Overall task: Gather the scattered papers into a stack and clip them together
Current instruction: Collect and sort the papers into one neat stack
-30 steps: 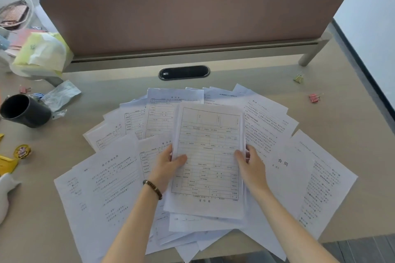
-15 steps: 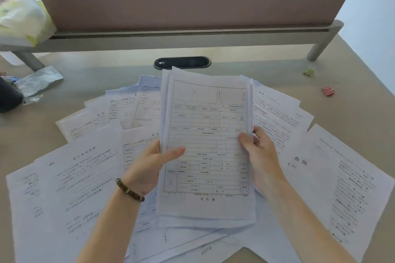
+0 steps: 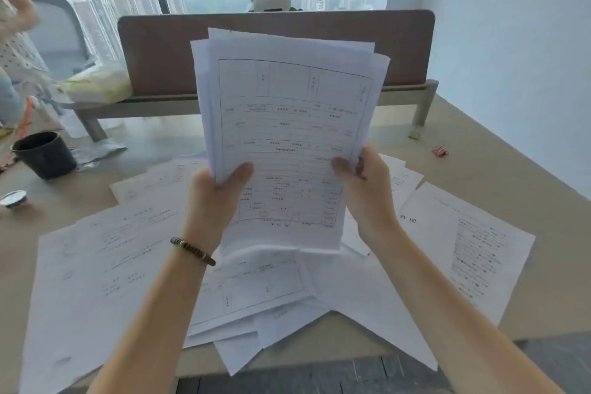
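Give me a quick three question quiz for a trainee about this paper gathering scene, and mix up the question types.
1. True or false: the stack of papers lies flat on the desk.
2. Which grips the stack? A) left hand only B) right hand only C) both hands
3. Fill in: the red binder clip lies on the desk to the person's ____.

Key:
1. False; it is held up, roughly upright, its top edges uneven.
2. C; one hand at each lower side.
3. Right, untouched, near a green clip. Loose sheets also remain on the desk.
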Tool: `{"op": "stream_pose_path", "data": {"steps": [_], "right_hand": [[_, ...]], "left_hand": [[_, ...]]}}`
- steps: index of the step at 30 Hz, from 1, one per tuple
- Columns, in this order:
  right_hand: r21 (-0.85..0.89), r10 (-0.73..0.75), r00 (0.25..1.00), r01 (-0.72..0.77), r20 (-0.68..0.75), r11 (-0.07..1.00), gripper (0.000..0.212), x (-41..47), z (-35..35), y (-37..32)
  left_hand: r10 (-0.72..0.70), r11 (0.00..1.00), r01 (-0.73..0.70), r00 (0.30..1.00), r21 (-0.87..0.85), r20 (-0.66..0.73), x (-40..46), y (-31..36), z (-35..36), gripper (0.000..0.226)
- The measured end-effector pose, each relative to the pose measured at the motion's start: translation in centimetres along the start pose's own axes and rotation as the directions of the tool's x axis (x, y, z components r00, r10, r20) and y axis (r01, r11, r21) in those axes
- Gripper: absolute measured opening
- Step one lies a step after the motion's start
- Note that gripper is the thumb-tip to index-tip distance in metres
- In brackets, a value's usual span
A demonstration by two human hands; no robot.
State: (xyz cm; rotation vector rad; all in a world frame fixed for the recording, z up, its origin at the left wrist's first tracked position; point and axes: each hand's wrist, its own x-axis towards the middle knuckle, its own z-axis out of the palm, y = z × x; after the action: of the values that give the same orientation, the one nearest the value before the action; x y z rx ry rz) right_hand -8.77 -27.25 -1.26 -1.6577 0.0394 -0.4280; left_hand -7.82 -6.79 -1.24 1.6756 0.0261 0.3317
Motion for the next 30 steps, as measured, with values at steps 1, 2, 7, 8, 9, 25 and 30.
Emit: {"op": "stream_pose_path", "data": {"steps": [1, 2, 7, 8, 9, 25, 30], "right_hand": [[0.014, -0.027, 1.0, 0.027, -0.003, 1.0, 0.032, -0.7, -0.1, -0.8], [0.028, -0.054, 0.999, 0.054, 0.005, 0.998, 0.038, -1.3, -0.2, -1.6], [0.036, -0.097, 0.993, 0.094, 0.071, 0.995, 0.025, -3.0, -0.1, -2.1], [0.031, -0.094, 0.992, 0.091, 0.085, 0.995, 0.028, -3.0, -0.1, -1.7], [0.027, -0.09, 0.991, 0.088, 0.102, 0.996, 0.029, -3.1, -0.1, -1.4], [0.016, -0.171, 0.984, 0.171, 0.054, 0.985, 0.047, 1.0, 2.8, 2.3], [-0.003, -0.103, 0.989, 0.104, 0.103, 0.995, 0.035, 0.8, 3.0, 4.1]], "left_hand": [[0.032, 0.999, -0.032, 0.999, 0.007, -0.01, -0.8, 0.6, -0.1, 0.012], [0.05, 0.999, -0.05, 0.999, -0.001, -0.012, -1.4, 1.1, -0.2, 0.015], [0.056, 0.993, -0.05, 0.997, -0.105, 0.056, -3.1, 0.8, -1.9, 0.006], [0.034, 0.993, -0.025, 0.996, -0.119, 0.076, -3.2, 0.2, -2.1, 0.008], [0.006, 0.992, 0.005, 0.996, -0.125, 0.092, -3.2, -0.4, -2.3, 0.012], [0.03, 0.973, 0.021, 0.976, -0.229, 0.217, 1.0, -4.5, -3.0, 0.036], [-0.019, 0.982, 0.06, 0.974, -0.177, 0.224, 0.9, -4.9, -2.3, 0.022]]}}
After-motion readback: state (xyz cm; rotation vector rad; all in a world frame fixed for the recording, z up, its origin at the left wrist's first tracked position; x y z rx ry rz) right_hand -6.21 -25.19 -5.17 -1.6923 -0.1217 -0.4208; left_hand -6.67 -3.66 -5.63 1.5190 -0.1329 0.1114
